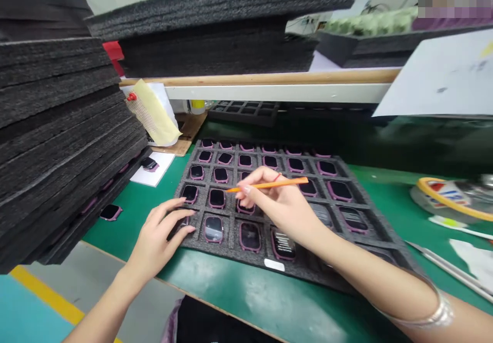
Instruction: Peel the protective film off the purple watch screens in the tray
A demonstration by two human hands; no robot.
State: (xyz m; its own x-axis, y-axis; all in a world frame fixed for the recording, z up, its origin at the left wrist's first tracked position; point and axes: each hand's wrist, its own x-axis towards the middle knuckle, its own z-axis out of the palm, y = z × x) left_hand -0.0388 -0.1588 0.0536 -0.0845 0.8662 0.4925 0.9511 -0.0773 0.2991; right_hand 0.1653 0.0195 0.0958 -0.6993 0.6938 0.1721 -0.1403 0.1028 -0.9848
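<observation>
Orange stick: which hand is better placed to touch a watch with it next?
Right, likely: the right hand holds the stick, its tip close to a watch in the tray. The left hand is at the tray's near left corner, with no tool visible in it.

Room over bench [265, 294] in front of foam tray [231, 253], foam stack [65, 143] left and shelf [277, 94] beyond as barriers.

Left hand [159, 237] at tray [231, 232]; right [285, 202] holds orange stick [273, 184]
</observation>
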